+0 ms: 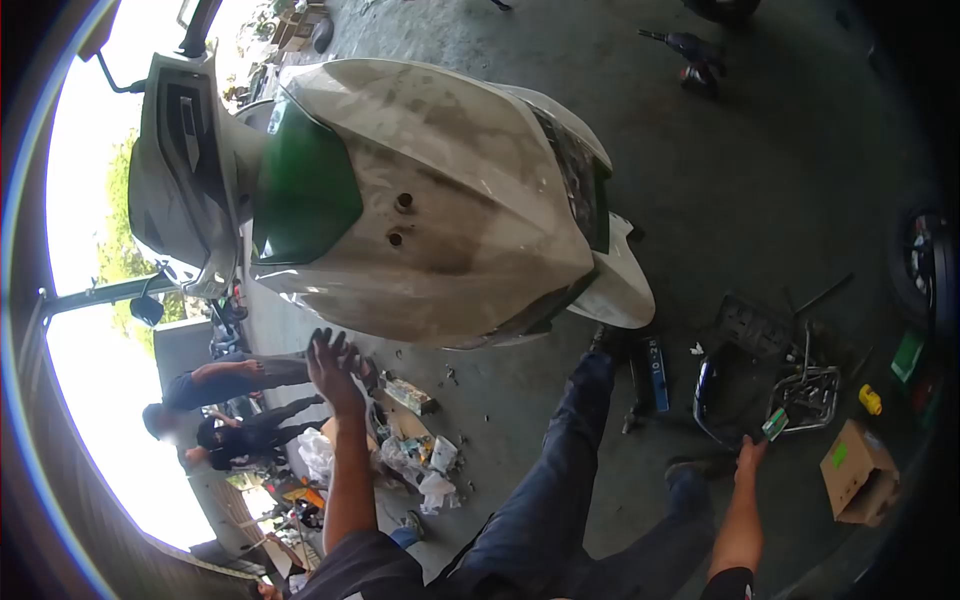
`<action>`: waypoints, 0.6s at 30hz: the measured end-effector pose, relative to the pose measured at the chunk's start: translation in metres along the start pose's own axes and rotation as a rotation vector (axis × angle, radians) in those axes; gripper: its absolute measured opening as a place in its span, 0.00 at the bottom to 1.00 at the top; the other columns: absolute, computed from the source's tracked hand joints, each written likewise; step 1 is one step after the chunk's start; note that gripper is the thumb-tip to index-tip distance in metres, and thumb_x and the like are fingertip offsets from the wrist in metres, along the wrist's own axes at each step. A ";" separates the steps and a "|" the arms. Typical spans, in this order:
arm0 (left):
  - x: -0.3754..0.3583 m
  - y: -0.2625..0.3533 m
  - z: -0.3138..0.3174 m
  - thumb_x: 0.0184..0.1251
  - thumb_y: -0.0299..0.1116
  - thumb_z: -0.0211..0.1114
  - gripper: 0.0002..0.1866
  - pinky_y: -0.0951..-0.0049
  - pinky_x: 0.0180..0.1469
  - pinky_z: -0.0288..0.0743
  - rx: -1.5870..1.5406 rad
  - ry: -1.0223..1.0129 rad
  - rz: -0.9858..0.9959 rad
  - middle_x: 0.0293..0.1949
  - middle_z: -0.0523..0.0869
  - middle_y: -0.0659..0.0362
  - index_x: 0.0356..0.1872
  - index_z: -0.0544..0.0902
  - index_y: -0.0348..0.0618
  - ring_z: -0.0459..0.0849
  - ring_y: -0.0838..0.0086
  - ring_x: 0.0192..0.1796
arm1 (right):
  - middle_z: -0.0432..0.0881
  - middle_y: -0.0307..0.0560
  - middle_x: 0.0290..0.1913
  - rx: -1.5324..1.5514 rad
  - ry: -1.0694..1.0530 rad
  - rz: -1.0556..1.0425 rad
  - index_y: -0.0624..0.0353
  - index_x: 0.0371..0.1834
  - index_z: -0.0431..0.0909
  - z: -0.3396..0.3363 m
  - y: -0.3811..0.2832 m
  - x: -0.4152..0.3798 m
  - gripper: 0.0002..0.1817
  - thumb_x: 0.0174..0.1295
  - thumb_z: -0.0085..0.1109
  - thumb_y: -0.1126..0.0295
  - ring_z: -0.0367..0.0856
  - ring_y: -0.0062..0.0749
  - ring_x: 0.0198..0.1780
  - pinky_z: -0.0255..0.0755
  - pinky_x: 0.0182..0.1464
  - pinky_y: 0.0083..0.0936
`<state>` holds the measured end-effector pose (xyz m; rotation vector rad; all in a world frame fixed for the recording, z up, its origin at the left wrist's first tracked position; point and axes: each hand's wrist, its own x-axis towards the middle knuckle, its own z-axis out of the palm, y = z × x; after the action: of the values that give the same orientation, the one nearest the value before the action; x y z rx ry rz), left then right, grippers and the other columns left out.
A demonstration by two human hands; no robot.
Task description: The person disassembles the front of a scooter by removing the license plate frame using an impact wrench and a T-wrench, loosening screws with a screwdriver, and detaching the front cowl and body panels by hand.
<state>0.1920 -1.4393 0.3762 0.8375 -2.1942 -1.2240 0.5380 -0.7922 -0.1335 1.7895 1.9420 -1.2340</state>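
Observation:
A white scooter with a green front panel (308,190) fills the upper middle, its pale body dusty and smudged, with two small holes (404,202) in the front. My left hand (332,368) is raised beside the scooter's lower edge, fingers apart and nothing in it; whether it touches the body I cannot tell. Down at the right, my right hand (750,453) grips a small green-and-white packet (775,424). Just past that packet lie metal rack parts (808,397) on the floor.
A cardboard box (858,474), a yellow object (870,400) and a wheel (922,255) are at the right. A blue plate (657,374) lies near my foot. Plastic bags and packaging (415,458) lie lower left. Two people (225,385) stand beyond. A dark tool (692,48) is at the top.

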 end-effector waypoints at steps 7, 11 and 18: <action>0.142 0.064 0.007 0.74 0.51 0.56 0.30 0.58 0.59 0.71 -0.035 0.156 -0.002 0.58 0.79 0.49 0.65 0.71 0.35 0.78 0.62 0.59 | 0.84 0.59 0.51 -0.231 -0.212 -0.527 0.65 0.58 0.73 0.023 -0.359 -0.127 0.20 0.68 0.58 0.66 0.84 0.48 0.53 0.75 0.54 0.36; 0.154 -0.007 0.018 0.70 0.43 0.61 0.30 0.58 0.63 0.70 -0.145 0.265 -0.127 0.64 0.74 0.48 0.66 0.70 0.34 0.74 0.61 0.63 | 0.82 0.62 0.56 -0.078 -0.286 -0.996 0.65 0.62 0.74 0.100 -0.618 -0.274 0.21 0.71 0.54 0.64 0.82 0.47 0.58 0.74 0.60 0.35; 0.145 0.031 0.050 0.71 0.43 0.61 0.30 0.58 0.63 0.70 -0.157 0.327 -0.097 0.65 0.74 0.48 0.67 0.69 0.34 0.74 0.61 0.63 | 0.84 0.60 0.53 -0.062 -0.640 -1.391 0.62 0.51 0.82 0.238 -0.903 -0.546 0.20 0.67 0.54 0.57 0.83 0.45 0.56 0.75 0.57 0.37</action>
<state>0.0504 -1.5015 0.3960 1.0091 -1.7937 -1.1913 -0.2380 -1.2581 0.4587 -0.3151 2.5970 -1.6455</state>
